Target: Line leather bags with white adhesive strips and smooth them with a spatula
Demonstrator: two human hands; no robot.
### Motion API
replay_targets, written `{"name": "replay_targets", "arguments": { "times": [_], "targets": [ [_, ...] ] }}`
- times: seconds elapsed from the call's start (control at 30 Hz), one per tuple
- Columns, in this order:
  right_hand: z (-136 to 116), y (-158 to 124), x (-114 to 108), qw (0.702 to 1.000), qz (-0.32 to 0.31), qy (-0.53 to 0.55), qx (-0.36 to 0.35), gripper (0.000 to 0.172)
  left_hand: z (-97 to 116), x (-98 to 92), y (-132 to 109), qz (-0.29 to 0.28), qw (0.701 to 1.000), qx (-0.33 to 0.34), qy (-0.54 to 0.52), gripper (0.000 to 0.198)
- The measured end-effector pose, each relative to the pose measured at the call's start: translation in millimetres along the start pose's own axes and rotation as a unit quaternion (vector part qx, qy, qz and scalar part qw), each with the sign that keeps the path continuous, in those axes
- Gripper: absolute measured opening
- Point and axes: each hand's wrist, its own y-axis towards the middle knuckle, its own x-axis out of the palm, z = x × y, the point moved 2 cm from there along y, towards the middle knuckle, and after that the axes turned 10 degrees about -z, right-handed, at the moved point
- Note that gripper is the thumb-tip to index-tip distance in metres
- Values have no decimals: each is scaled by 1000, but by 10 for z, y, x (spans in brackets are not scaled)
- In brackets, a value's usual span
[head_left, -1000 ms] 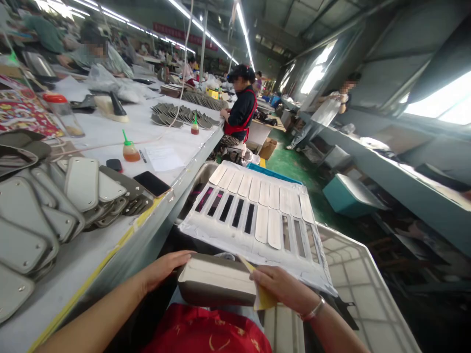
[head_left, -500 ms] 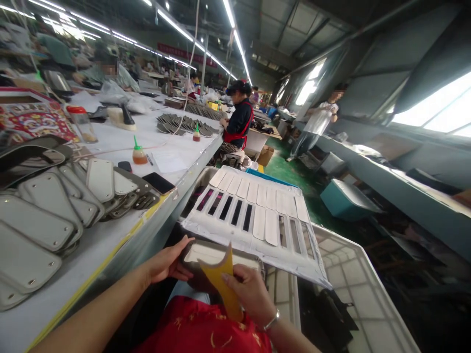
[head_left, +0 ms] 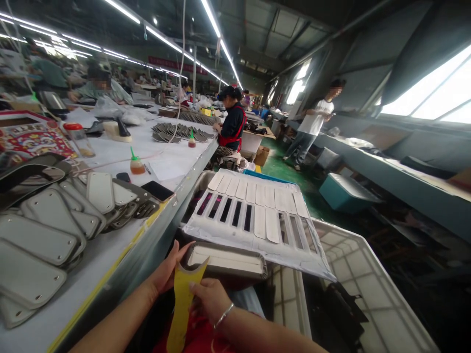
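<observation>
In my right hand [head_left: 213,300] is a flat yellow tool [head_left: 181,300] with a curved, two-pointed end, pinched between thumb and fingers. It stands over the left end of a dark brown piece [head_left: 263,278] with rounded corners, which has white strips [head_left: 228,260] on its upper side. My left hand [head_left: 170,268] grips that piece at its left end, with some fingers hidden behind the tool. Just beyond lies a white slotted board [head_left: 235,237] with rows of pale strips [head_left: 260,195].
Left is a worktable [head_left: 110,260] with a pile of pale riveted panels [head_left: 35,238], a phone [head_left: 157,190] and a glue bottle [head_left: 137,164]. A white plastic crate [head_left: 362,245] stands right. A person [head_left: 232,120] sits at the table, another person [head_left: 314,117] stands further right.
My right hand and the yellow tool have moved left along the brown piece to its left end, and more of the white strips shows. My left hand still holds that end.
</observation>
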Motion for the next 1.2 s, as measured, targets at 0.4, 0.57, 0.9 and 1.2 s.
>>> {"name": "replay_targets", "arguments": {
  "times": [0.4,0.57,0.9,1.2],
  "targets": [
    [27,155,167,991,-23,127,26,14,-13,-107,169,68,993,9,94,74],
    [40,206,160,979,-70,188,44,20,26,-98,233,85,994,-22,66,63],
    [-48,213,29,974,-105,193,63,51,100,-105,366,160,955,-42,246,52],
    [-90,251,-155,984,-112,120,61,63,97,-116,491,214,888,-30,405,51]
  ]
}}
